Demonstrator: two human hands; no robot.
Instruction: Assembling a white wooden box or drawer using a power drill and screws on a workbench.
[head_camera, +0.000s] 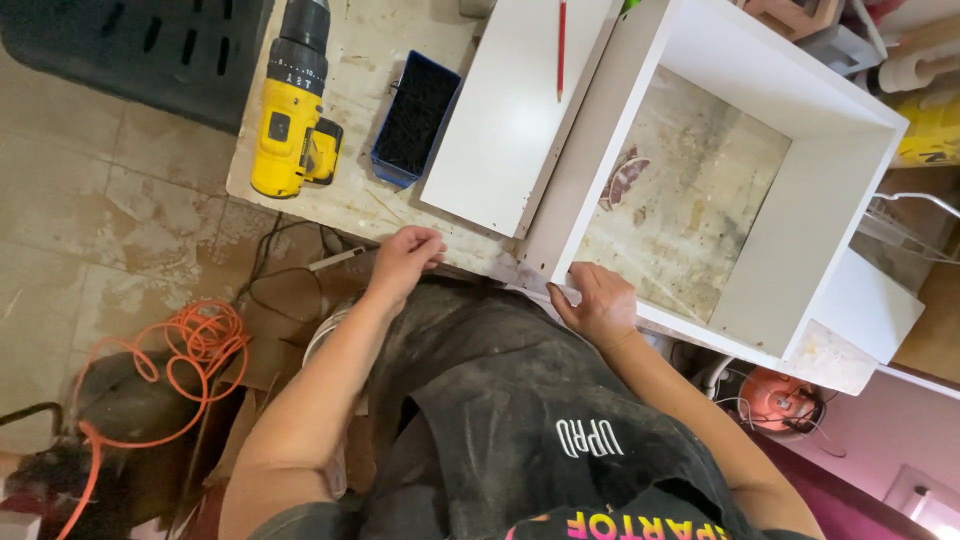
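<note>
Right hand (600, 305) fingers pinched on near corner of white box frame (800, 230); left hand (403, 260) fingers curled, resting on worktop (360, 200) edge, slightly farther.

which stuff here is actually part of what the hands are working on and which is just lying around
In hand:
white box frame, its near corner gripped by the right hand
workbench, its edge touched by the left hand

Lying about:
yellow cordless drill
blue box of dark screws
loose white panel
red pencil
orange cable on the floor
</note>
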